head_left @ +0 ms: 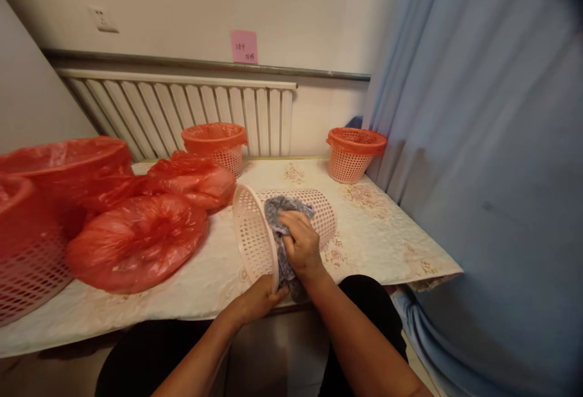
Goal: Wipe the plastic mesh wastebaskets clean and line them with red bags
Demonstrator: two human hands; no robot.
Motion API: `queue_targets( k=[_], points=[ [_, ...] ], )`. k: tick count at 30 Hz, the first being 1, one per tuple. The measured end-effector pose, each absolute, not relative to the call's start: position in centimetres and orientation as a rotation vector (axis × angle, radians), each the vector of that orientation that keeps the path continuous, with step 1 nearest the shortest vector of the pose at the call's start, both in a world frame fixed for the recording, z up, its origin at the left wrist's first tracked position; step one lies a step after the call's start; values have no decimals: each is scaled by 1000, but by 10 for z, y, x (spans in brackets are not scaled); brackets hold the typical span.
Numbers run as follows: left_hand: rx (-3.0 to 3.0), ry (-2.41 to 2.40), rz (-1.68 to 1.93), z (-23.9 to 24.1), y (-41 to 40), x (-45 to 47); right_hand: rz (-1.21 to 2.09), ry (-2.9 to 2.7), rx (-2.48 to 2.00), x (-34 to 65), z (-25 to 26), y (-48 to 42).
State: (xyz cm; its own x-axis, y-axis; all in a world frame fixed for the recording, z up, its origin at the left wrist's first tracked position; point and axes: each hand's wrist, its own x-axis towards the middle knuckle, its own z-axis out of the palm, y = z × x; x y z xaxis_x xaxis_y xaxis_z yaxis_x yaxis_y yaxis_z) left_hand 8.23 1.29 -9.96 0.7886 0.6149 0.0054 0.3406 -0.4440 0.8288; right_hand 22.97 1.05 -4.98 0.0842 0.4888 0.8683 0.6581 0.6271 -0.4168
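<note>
A pale pink perforated plastic wastebasket (325, 212) lies on its side on the flowered table cover, its mouth facing left. My left hand (262, 297) grips the rim at the near side, thumb outside. My right hand (303, 245) is closed on a grey cloth (285, 206) and presses it against the outer wall just behind the rim. Part of the cloth hangs down along the near side of the basket, between my two hands. Its lower end is dim and hard to make out.
Red bags bunch on the left, one round and puffed red bag (136, 242) in front. Red-lined baskets stand at far left (27, 275), back middle (230, 157) and back right (348, 163). A radiator (191, 99) lines the wall; a blue curtain (455, 160) hangs at right.
</note>
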Motion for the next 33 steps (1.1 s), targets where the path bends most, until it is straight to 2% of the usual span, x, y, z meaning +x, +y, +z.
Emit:
queue_targets(
  k=[10, 14, 17, 23, 29, 33],
  points=[
    [2091, 683, 349, -130, 15, 69, -248, -1124, -1588, 331, -79, 48],
    [2042, 678, 323, -125, 14, 69, -215, -1041, -1710, 347, -87, 49],
    [1953, 654, 425, -106, 14, 75, -217, -1047, -1681, 345, -90, 51],
    [1613, 749, 849, -70, 23, 95, -133, -1250, -1569, 330, -89, 50],
    [1523, 670, 862, -67, 25, 101, -251, -1510, -1437, 299, -81, 32],
    [1661, 748, 879, -73, 25, 98, -188, -1669, -1175, 261, -65, 14]
  ],
)
